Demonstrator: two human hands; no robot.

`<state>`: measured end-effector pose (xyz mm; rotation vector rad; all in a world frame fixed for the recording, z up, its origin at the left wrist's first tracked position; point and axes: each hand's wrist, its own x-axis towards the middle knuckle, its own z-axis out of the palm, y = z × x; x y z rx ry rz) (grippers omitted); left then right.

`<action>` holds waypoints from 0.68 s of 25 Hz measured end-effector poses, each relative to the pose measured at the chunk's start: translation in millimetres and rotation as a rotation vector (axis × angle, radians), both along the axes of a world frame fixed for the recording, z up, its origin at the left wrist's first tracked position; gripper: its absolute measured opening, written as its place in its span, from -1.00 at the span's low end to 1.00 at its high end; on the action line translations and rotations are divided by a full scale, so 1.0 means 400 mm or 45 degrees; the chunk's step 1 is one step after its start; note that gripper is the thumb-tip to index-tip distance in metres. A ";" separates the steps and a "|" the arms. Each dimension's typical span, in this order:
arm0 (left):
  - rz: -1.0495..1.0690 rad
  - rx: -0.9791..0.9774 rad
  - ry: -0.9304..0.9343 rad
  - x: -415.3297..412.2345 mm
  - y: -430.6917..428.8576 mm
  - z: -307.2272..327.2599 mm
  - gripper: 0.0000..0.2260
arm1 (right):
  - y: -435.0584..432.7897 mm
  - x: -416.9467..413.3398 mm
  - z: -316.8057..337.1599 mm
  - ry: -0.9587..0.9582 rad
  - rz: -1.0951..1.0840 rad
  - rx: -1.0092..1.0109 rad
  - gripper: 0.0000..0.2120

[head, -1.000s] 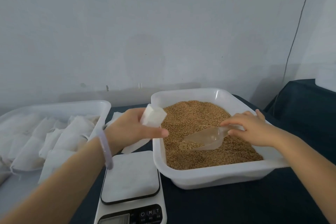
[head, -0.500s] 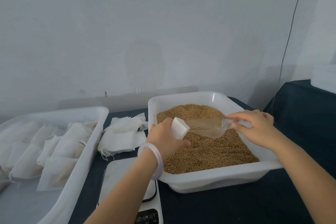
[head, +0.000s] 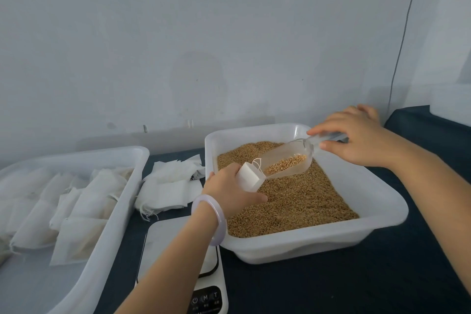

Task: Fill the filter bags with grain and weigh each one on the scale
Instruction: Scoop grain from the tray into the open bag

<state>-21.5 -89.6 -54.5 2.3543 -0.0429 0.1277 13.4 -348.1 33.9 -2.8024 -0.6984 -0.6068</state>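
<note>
Grain is tipped from a clear scoop, gripped by its handle in the right hand, toward the white filter bag clasped open-mouthed in the left hand, both held over the tub, seemingly to catch spills.

Soft, even daylight; sharp centre, edges bowed.

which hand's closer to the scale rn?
Left. The left hand holds a filter bag over the grain tray's left edge, just beyond the scale; the right hand holds the scoop over the tray's far side.
</note>
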 end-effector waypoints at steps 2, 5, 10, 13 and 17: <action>-0.006 -0.010 0.013 0.001 0.000 0.000 -0.53 | 0.016 -0.001 0.018 -0.053 0.010 -0.049 -0.74; -0.018 0.015 0.022 0.001 -0.002 0.000 -0.50 | 0.039 -0.004 0.035 -0.105 0.036 -0.129 -0.73; -0.018 0.029 0.017 0.000 -0.002 0.000 -0.60 | 0.064 -0.006 0.063 -0.119 0.064 -0.186 -0.72; -0.017 0.000 -0.001 -0.001 -0.002 -0.001 -0.62 | 0.073 -0.004 0.078 -0.129 0.059 -0.247 -0.70; -0.001 -0.051 -0.053 -0.002 0.000 -0.005 -0.65 | 0.076 -0.004 0.089 -0.166 0.074 -0.253 -0.69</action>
